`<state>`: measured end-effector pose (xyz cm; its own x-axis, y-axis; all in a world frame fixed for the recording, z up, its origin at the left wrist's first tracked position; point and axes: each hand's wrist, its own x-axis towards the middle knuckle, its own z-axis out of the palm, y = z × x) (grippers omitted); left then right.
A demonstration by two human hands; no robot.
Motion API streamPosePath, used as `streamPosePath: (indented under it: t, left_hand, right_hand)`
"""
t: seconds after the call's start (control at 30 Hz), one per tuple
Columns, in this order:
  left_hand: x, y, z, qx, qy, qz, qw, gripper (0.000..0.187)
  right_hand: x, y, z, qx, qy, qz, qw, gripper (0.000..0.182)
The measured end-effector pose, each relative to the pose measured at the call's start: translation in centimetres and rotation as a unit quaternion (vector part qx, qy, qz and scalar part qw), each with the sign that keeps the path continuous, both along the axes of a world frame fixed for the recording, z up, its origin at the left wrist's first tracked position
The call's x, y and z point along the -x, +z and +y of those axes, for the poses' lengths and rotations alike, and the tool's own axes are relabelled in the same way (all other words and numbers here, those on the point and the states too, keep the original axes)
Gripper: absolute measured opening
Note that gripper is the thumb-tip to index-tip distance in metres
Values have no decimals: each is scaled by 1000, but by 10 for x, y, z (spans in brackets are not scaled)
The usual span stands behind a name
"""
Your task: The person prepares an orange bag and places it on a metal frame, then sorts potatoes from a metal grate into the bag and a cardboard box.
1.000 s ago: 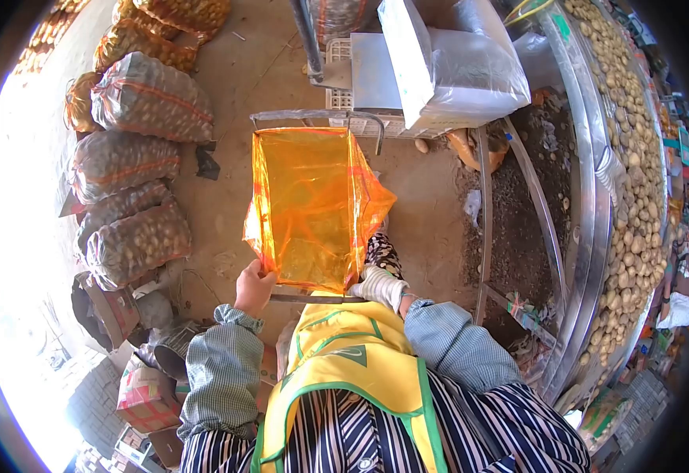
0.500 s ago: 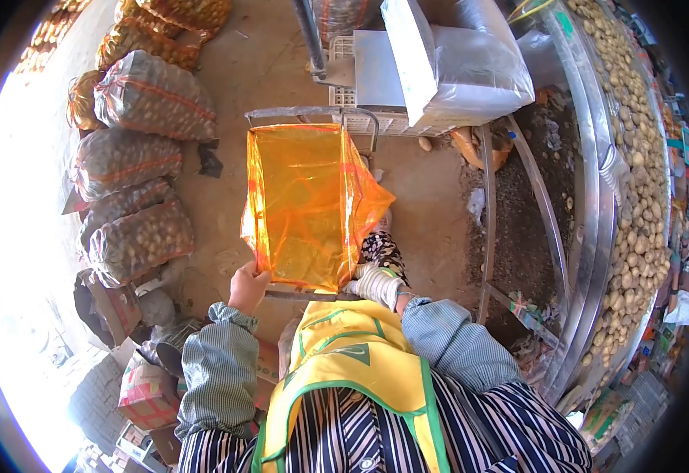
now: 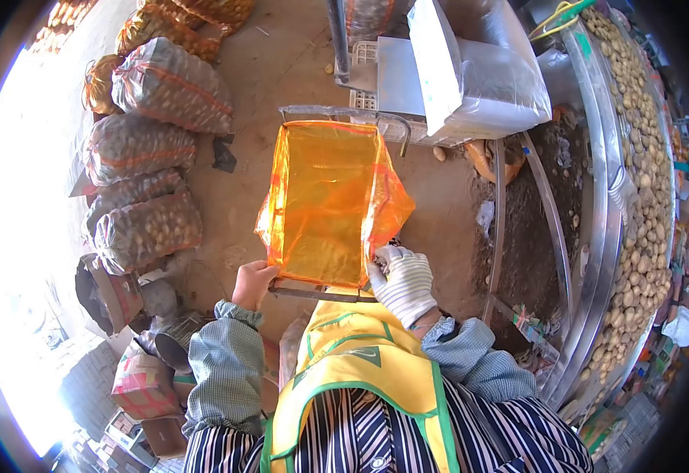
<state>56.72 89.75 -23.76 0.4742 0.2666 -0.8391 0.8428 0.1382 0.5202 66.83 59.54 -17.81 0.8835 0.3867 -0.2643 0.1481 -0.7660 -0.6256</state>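
An orange mesh bag (image 3: pixel 325 209) hangs with its mouth spread over a metal frame (image 3: pixel 325 112). At the frame's near left corner my bare left hand (image 3: pixel 253 284) pinches the bag's edge. My right hand (image 3: pixel 402 284), in a striped white glove, is closed on the bag's near right edge, fingers partly hidden behind the orange material. Below both hands runs the frame's near bar (image 3: pixel 321 296). Looking down into the bag, I see only its orange walls and bottom.
Filled mesh sacks (image 3: pixel 173 85) lie along the left. Several potatoes (image 3: pixel 632 276) cover a long metal-edged conveyor (image 3: pixel 597 197) on the right. A plastic-wrapped white block (image 3: pixel 486 79) sits on a crate at the back. Cardboard boxes (image 3: pixel 146 380) stand at lower left.
My right hand has shifted from the near bar up and outward along the bag's right edge. My left hand keeps its place at the left corner. The whole view has shifted slightly.
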Motion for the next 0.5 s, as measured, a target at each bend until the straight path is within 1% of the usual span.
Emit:
streamPosePath:
  t: [0.03, 0.07, 0.1, 0.13, 0.17, 0.23, 0.27, 0.3, 0.33, 0.37, 0.4, 0.43, 0.5]
  left_hand:
    - [1, 0, 1, 2, 9, -4, 1000, 20]
    - [1, 2, 0, 1, 11, -3, 1000, 20]
    - [0, 4, -1, -34, -8, -5, 999, 18]
    - [-1, 6, -3, -69, -26, -7, 997, 18]
    - [-2, 8, -5, -70, -26, -6, 997, 18]
    - [-4, 10, -8, -46, -15, -28, 998, 19]
    - [-6, 10, -9, -48, -15, -28, 998, 19]
    - [-7, 9, -9, -73, -43, -18, 996, 19]
    - [-9, 12, -11, -97, -71, -7, 993, 20]
    - [-12, 16, -12, -98, -68, -5, 993, 20]
    - [-15, 21, -11, -105, -90, 8, 990, 20]
    - [-19, 27, -11, -112, -113, 20, 987, 20]
    - [-25, 31, -9, -110, -120, 29, 986, 21]
  right_hand:
    - [1, 7, 8, -42, 0, -95, 995, 21]
    - [0, 13, 19, -105, 19, -136, 985, 20]
    - [1, 17, 31, -105, 20, -135, 985, 20]
    - [4, 20, 44, -121, 89, -103, 983, 19]
    - [6, 21, 58, -136, 157, -70, 976, 19]
    - [13, 5, 84, -129, 238, 25, 962, 21]
    - [17, 2, 96, -86, 255, 75, 960, 29]
    - [20, -1, 106, -88, 257, 76, 959, 29]
    - [24, -4, 113, -61, 250, 107, 960, 31]
    - [28, -8, 120, -33, 243, 139, 960, 34]
    - [32, -21, 126, 3, 245, 140, 959, 39]
    - [32, -20, 130, 3, 247, 141, 959, 39]
    - [32, -18, 134, 52, 238, 134, 961, 40]
